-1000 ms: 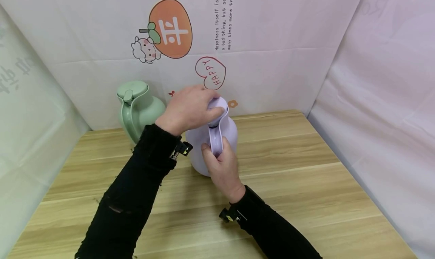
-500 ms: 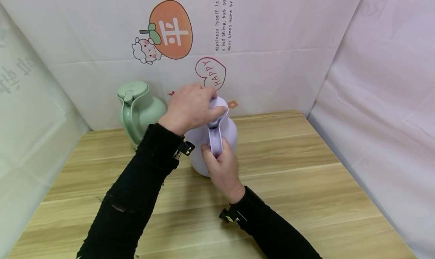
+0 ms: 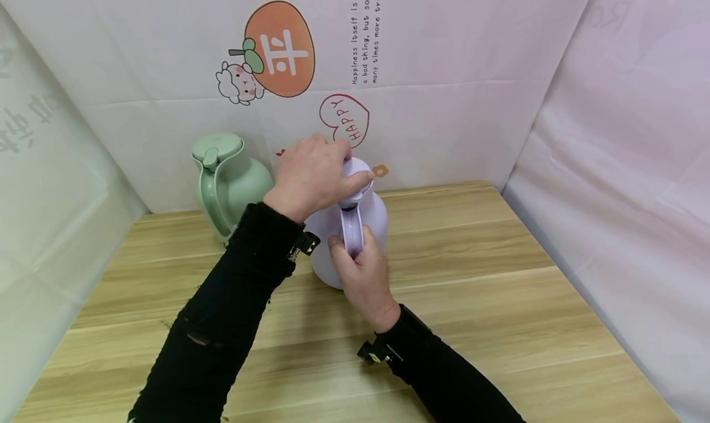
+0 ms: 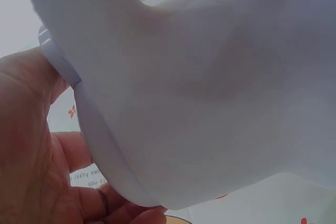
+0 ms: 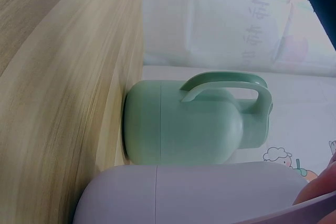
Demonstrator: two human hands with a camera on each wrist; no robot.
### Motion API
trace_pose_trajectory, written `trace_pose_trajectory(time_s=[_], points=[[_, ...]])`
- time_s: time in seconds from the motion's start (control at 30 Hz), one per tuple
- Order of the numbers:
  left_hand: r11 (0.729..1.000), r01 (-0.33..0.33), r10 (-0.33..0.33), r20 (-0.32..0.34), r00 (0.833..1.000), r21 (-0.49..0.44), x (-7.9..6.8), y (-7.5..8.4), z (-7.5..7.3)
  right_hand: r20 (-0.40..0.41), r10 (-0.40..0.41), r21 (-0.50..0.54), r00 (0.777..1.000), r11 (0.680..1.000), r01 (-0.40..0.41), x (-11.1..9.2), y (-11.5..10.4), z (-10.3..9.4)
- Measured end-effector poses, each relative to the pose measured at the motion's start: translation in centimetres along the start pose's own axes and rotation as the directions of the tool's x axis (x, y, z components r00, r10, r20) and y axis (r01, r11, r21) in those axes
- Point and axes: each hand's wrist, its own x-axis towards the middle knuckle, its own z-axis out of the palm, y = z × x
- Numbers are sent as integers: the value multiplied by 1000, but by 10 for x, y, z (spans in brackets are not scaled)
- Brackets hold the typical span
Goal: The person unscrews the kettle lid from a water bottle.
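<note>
A lilac thermos jug (image 3: 378, 214) stands upright on the wooden table. My left hand (image 3: 312, 175) holds its lid (image 3: 355, 169) from above, the thumb across the near side and the fingers round the far side. In the left wrist view, the curled fingers of the left hand (image 4: 31, 145) meet the lid edge beside the pale jug body (image 4: 210, 87). Lower down, my right hand (image 3: 367, 281) grips the jug's handle (image 3: 352, 229), thumb on its left side. Part of the lid is hidden under the left hand.
A green thermos jug (image 3: 246, 185) with its lid on stands just left of the lilac one, partly behind the left forearm. Printed white cloth (image 3: 444, 102) hangs behind the table (image 3: 471, 299) and at both sides.
My left hand, wrist and forearm have shifted slightly to the right, and the thumb has moved a little further right along the lid. The right hand and the lilac jug stay in place.
</note>
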Motion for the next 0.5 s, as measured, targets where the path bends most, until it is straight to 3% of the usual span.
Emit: trace_pose_trajectory(time_s=[0.5], points=[[997,47,-45,-42,998,57,-3,2,4,-11,10,-27,1000,1000,-10,0,-2,0]])
